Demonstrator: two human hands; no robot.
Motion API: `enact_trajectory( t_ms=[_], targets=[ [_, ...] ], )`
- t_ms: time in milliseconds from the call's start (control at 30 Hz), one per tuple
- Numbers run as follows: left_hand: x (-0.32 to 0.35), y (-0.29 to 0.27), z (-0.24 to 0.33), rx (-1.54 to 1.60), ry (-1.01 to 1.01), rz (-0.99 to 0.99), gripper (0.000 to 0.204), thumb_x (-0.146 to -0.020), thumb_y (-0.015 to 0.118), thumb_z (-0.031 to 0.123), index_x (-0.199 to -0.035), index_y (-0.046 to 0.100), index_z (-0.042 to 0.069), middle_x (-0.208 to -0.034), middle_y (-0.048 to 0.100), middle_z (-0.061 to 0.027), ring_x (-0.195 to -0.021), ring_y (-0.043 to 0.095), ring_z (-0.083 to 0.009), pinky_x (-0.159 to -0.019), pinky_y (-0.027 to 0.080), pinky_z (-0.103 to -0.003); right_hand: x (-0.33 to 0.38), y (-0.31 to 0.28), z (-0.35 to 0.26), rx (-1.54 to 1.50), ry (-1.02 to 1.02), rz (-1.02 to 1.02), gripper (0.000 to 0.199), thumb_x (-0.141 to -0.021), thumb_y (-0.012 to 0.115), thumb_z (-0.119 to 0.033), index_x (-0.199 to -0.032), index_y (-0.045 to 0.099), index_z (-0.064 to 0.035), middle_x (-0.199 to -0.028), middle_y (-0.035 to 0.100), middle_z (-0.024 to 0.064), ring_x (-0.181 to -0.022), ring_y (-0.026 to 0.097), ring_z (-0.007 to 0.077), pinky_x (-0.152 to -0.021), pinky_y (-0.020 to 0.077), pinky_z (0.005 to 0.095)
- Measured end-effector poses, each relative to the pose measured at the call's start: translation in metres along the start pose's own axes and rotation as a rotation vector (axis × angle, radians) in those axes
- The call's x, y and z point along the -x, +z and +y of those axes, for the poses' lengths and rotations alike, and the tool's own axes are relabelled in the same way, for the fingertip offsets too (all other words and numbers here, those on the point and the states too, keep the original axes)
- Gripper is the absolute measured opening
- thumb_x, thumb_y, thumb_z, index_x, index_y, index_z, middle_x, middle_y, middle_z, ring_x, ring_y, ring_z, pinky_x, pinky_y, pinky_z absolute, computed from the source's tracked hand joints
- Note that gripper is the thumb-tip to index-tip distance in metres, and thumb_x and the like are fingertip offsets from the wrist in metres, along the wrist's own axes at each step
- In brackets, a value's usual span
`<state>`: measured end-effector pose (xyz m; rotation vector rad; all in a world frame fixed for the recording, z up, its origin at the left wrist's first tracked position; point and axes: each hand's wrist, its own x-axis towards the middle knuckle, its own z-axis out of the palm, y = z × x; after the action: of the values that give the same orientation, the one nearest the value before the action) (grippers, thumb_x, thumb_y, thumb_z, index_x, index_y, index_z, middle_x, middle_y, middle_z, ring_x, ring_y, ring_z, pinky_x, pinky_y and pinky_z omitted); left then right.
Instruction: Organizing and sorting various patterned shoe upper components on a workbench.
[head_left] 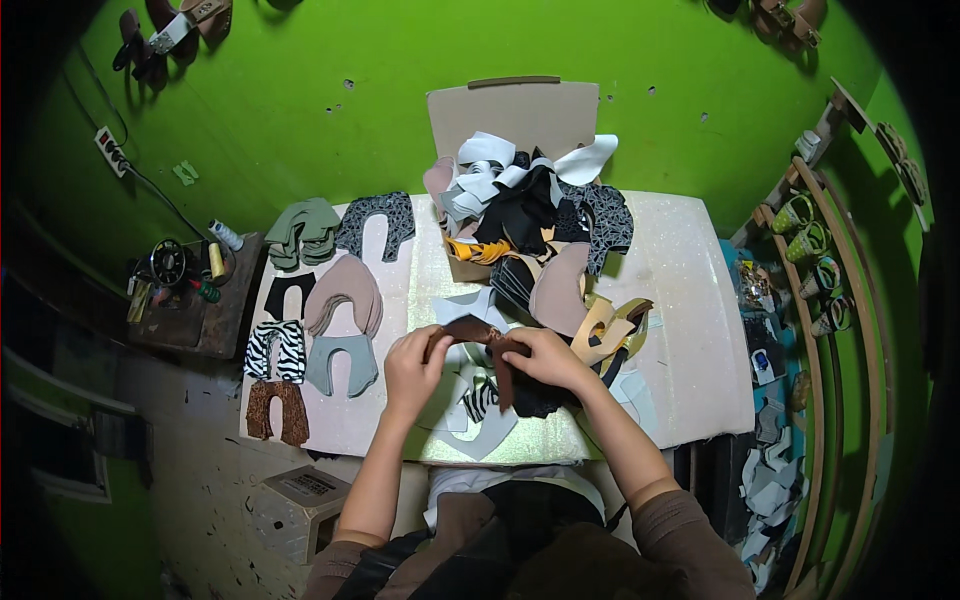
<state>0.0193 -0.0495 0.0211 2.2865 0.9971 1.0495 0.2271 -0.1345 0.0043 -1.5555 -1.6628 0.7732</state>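
Note:
Both my hands are closed on a brown leather-like piece (505, 380), raised over the middle of the table. My left hand (412, 368) pinches its left end, and my right hand (543, 358) grips it on the right, where one strip hangs down. Whether it is one piece or several layers, I cannot tell. Beneath lie pale grey cut pieces (480, 438) and a zebra-striped scrap (482, 400). Just beyond my right hand are a dusty-pink curved piece (560, 290) and tan pieces (600, 333).
U-shaped stacks stand at the table's left: green (303, 232), pink (342, 295), grey (343, 366), zebra (275, 350) and brown textured (277, 412). An open cardboard box (512, 112) overflows with scraps at the back. A sewing machine (168, 265) is left; a wooden shoe rack (850, 400) stands right.

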Motion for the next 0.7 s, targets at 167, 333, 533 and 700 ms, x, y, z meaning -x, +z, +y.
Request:
enact_trajectory(
  t_ms=[167,333,533,700],
  targets=[
    [0.001,-0.008,-0.012,0.020,-0.027,0.033,0.023,-0.085,0.058,0.013,-0.103,0.063,0.000,-0.103,0.063,-0.0172,-0.090,0.061,-0.0315,-0.079,0.047,-0.036,-0.001,-0.002,-0.005,-0.208,0.125,0.064,0.024,-0.085,0.058,-0.021,-0.099,0.059,-0.0022,-0.087,0.063,0.0171,-0.072,0.060,0.0300,-0.068,0.0474,0.0330],
    [0.016,-0.007,-0.019,-0.121,0.058,0.116,0.035,-0.086,0.055,0.011,-0.121,0.056,0.005,-0.135,0.043,-0.0177,-0.107,0.053,-0.0339,-0.090,0.041,-0.037,-0.005,0.006,0.001,0.051,0.084,0.098,0.036,-0.093,0.046,-0.026,-0.116,0.053,0.0002,-0.104,0.060,0.0171,-0.090,0.058,0.0328,-0.082,0.0449,0.0347],
    [0.020,-0.008,-0.002,0.086,-0.080,0.001,0.015,-0.086,0.055,0.010,-0.096,0.063,0.003,-0.083,0.063,-0.0113,-0.077,0.060,-0.0284,-0.071,0.046,-0.035,-0.005,0.017,0.003,0.205,-0.136,0.140,0.059,-0.081,0.063,-0.029,-0.130,0.043,-0.0036,-0.123,0.048,0.0169,-0.114,0.045,0.0323,-0.098,0.0352,0.0395],
    [0.024,-0.007,0.002,0.201,-0.080,-0.090,0.012,-0.085,0.055,0.008,-0.092,0.062,0.002,-0.084,0.062,-0.0125,-0.076,0.059,-0.0298,-0.067,0.046,-0.034,-0.013,0.030,-0.006,0.138,-0.241,0.062,0.047,-0.081,0.064,-0.023,-0.121,0.050,-0.0029,-0.116,0.054,0.0160,-0.109,0.049,0.0310,-0.094,0.0378,0.0378]
  ],
)
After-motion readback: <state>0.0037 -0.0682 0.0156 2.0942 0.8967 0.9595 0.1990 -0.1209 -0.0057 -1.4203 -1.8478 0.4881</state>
